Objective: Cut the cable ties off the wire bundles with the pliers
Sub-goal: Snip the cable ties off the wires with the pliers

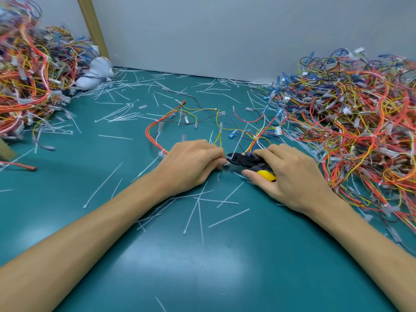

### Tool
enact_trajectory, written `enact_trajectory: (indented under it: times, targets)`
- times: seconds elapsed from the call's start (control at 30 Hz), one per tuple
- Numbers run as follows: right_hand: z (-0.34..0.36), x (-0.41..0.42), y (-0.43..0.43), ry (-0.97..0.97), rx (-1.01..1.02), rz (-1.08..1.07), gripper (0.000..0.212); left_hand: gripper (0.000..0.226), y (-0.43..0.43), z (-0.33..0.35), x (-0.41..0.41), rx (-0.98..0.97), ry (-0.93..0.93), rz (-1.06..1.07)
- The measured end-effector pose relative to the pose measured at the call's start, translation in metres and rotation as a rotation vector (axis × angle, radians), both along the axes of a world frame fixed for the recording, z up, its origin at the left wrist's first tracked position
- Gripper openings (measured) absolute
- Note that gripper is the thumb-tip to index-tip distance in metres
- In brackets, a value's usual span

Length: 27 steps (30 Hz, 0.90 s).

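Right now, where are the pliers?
In the head view, just right of centre, the right hand grips the pliers, their tip beside the left hand holding the wire bundle.

No readable text, label, brand or number anywhere in view

Bright overhead glare (soft) — edges bowed, centre sharp.

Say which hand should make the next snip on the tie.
Right. The right hand grips the pliers, whose nose sits at the wires that the left hand pinches; the left hand holds no tool.
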State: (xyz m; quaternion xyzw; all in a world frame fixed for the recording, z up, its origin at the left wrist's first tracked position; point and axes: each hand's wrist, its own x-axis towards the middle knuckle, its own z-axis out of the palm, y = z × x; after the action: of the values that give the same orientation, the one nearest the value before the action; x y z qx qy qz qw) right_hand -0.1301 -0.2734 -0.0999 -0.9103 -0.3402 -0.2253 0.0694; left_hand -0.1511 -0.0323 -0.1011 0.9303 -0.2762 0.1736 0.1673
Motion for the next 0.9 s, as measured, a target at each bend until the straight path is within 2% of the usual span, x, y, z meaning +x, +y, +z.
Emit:
enact_trajectory:
  times: [0.23, 0.63, 0.77, 0.9]
  targets:
    - [-0.0003, -0.0009, 0.0014, -0.019, -0.035, -0.006, 0.052, 0.030, -0.0024, 0.0008, -0.0036, 0.018, -0.086, 0.008]
    - [-0.0010, 0.0023, 0.0000, -0.032, -0.013, 0.010, 0.048, 0.028, -0.0030, 0.0027, -0.0043, -0.018, -0.005, 0.025]
    - [-0.0007, 0.0024, -0.0008, -0.036, 0.009, 0.008, 0.043, 0.035, -0.0034, 0.0031, -0.0048, -0.025, 0.006, 0.029]
    - [0.0005, 0.0015, -0.0010, -0.056, 0.004, 0.025, 0.046, 0.028, -0.0029, 0.0024, -0.0043, -0.036, 0.012, 0.035]
